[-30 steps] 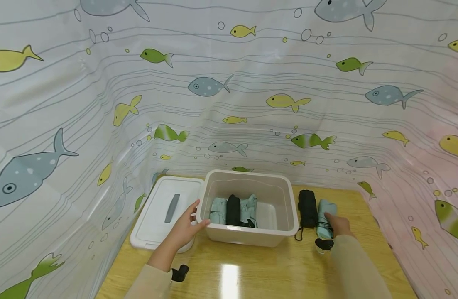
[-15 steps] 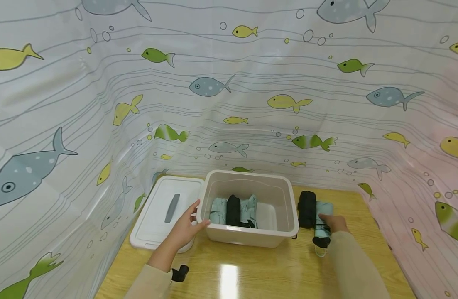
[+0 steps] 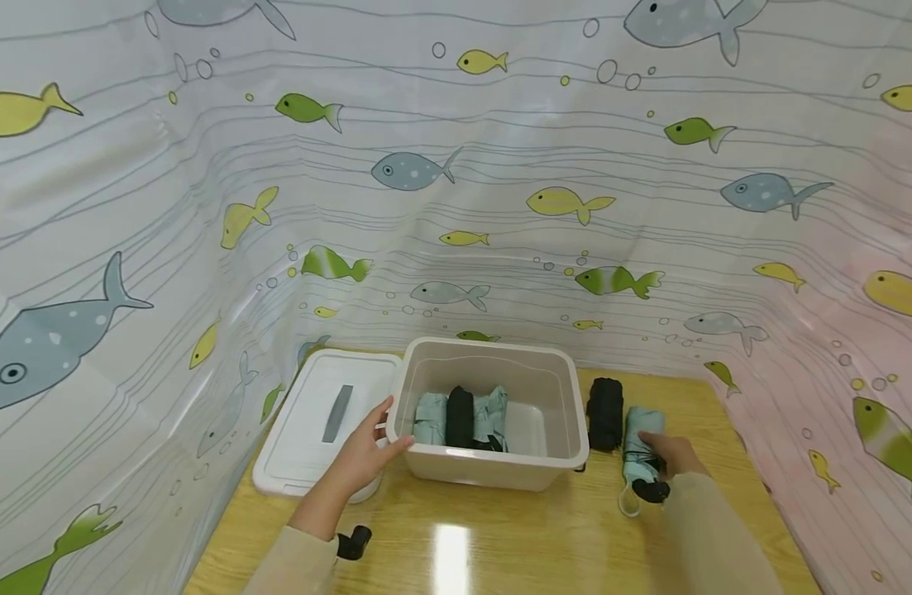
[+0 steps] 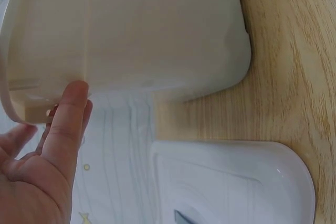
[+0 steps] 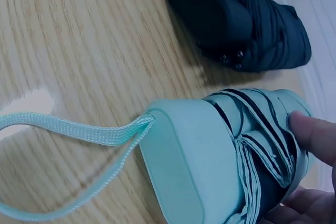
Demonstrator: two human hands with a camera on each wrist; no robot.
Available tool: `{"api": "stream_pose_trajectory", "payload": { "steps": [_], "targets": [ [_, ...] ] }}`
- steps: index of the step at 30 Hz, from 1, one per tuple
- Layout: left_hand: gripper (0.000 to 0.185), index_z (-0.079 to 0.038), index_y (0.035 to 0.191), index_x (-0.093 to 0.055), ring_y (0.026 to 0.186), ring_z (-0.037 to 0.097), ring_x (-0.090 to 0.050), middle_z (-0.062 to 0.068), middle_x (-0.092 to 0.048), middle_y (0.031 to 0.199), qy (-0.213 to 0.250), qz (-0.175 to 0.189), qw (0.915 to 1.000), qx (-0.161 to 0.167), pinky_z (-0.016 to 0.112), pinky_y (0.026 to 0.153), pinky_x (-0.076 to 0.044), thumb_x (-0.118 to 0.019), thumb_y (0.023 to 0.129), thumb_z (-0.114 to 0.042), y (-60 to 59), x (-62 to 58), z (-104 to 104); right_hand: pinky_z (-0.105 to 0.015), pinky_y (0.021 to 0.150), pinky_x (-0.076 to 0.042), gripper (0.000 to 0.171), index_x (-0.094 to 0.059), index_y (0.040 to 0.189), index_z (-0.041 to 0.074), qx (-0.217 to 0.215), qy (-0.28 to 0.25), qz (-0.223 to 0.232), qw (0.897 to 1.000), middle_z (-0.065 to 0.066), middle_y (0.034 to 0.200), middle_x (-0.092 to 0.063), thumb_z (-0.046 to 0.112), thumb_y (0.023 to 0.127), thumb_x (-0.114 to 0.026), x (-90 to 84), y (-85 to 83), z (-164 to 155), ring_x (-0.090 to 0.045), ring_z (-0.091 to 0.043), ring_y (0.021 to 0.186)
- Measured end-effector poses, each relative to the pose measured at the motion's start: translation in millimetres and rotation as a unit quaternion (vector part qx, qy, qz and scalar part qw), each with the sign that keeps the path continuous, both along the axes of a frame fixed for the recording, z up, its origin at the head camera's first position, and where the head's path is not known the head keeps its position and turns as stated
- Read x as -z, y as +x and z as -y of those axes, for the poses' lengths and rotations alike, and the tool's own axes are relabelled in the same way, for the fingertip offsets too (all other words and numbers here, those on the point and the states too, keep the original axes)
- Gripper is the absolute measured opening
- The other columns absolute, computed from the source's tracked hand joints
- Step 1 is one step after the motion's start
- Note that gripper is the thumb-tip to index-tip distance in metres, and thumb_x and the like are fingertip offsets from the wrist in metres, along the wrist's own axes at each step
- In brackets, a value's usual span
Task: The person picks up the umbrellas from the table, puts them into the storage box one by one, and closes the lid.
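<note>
Head view is showing the right hand (image 3: 677, 456) gripping the folded mint umbrella (image 3: 643, 420) to the right of the box (image 3: 493, 474), near a black umbrella (image 3: 606, 413); whether it is resting on the desk (image 3: 396, 537) or hanging just above, I cannot tell. The left hand (image 3: 360, 456) is holding the box's near left corner. Good handling is probably calling for a snug grip across the cloth (image 5: 268, 114), with the loop (image 5: 94, 134) trailing clear of the fingers.

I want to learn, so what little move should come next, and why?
Probably lift the mint umbrella toward the box: the right hand grips it, the left hand holds the box, and there is bare space inside beside three other umbrellas.
</note>
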State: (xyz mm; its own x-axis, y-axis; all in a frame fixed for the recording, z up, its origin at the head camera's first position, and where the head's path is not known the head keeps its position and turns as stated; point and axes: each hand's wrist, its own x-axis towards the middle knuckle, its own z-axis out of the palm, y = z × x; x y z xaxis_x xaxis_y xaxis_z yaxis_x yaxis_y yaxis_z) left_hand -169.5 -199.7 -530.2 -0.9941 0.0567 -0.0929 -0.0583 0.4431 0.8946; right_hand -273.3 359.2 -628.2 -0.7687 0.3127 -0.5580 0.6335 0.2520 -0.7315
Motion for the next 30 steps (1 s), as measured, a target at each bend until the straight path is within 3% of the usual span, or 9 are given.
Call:
{"api": "stream_pose_trajectory", "payload": {
  "steps": [3, 8, 16, 20, 24, 30],
  "targets": [
    [0.093, -0.015, 0.16, -0.024, 0.129, 0.041, -0.051, 0.021, -0.044, 0.147, -0.005, 0.003, 1.0, 0.0, 0.05, 0.096, -0.051, -0.077, 0.088, -0.042, -0.2, -0.1, 1.7, -0.035, 0.06, -0.049, 0.06, -0.044, 0.112, -0.017, 0.012, -0.018, 0.008, 1.0, -0.012, 0.081, -0.047, 0.034, 0.091, -0.068, 0.8, 1.8, -5.6, -0.049, -0.021, 0.067],
    [0.094, -0.014, 0.16, -0.023, 0.131, 0.042, -0.049, 0.022, -0.041, 0.149, -0.003, 0.005, 1.0, 0.005, 0.051, 0.097, -0.05, -0.076, 0.089, -0.042, -1.1, -0.2, 2.4, -0.032, 0.059, -0.046, 0.047, -0.048, 0.1, -0.009, 0.036, -0.02, 0.022, 0.999, -0.006, 0.074, -0.044, 0.033, 0.091, -0.068, -2.4, 6.1, -9.4, -0.046, -0.018, 0.066],
    [0.094, -0.014, 0.161, -0.023, 0.131, 0.045, -0.047, 0.024, -0.039, 0.15, -0.002, 0.006, 0.9999, 0.008, 0.053, 0.098, -0.049, -0.075, 0.089, -0.045, -0.9, -0.4, 1.6, -0.03, 0.062, -0.049, 0.034, -0.05, 0.099, -0.006, 0.035, -0.057, 0.012, 0.998, -0.004, 0.078, -0.05, 0.021, 0.093, -0.069, -16.1, 14.7, -9.2, -0.05, -0.016, 0.069],
    [0.094, -0.014, 0.161, -0.022, 0.132, 0.046, -0.047, 0.025, -0.038, 0.151, -0.006, 0.008, 0.9999, 0.01, 0.054, 0.099, -0.048, -0.075, 0.089, -0.045, -1.7, -0.4, 1.5, -0.028, 0.064, -0.053, 0.043, -0.053, 0.111, -0.014, 0.001, -0.058, -0.016, 0.998, -0.003, 0.081, -0.057, 0.021, 0.093, -0.071, -29.6, 15.6, -9.0, -0.056, -0.014, 0.071],
    [0.094, -0.016, 0.161, -0.022, 0.132, 0.045, -0.047, 0.023, -0.038, 0.152, -0.011, 0.011, 0.9998, 0.008, 0.054, 0.099, -0.048, -0.075, 0.089, -0.045, -2.2, 0.4, 1.8, -0.029, 0.069, -0.056, 0.061, -0.045, 0.127, -0.024, -0.055, -0.063, -0.046, 0.995, -0.003, 0.085, -0.063, 0.022, 0.095, -0.07, -50.5, 13.3, -6.9, -0.062, -0.011, 0.073],
    [0.094, -0.015, 0.161, -0.023, 0.131, 0.044, -0.048, 0.023, -0.039, 0.151, -0.002, 0.007, 1.0, 0.005, 0.054, 0.099, -0.048, -0.075, 0.089, -0.045, -2.6, 2.9, 2.0, -0.029, 0.072, -0.057, 0.069, -0.04, 0.132, -0.027, -0.099, -0.058, -0.078, 0.99, -0.002, 0.087, -0.065, 0.026, 0.097, -0.068, -80.7, 10.5, -3.0, -0.064, -0.01, 0.075]
  ]
}}
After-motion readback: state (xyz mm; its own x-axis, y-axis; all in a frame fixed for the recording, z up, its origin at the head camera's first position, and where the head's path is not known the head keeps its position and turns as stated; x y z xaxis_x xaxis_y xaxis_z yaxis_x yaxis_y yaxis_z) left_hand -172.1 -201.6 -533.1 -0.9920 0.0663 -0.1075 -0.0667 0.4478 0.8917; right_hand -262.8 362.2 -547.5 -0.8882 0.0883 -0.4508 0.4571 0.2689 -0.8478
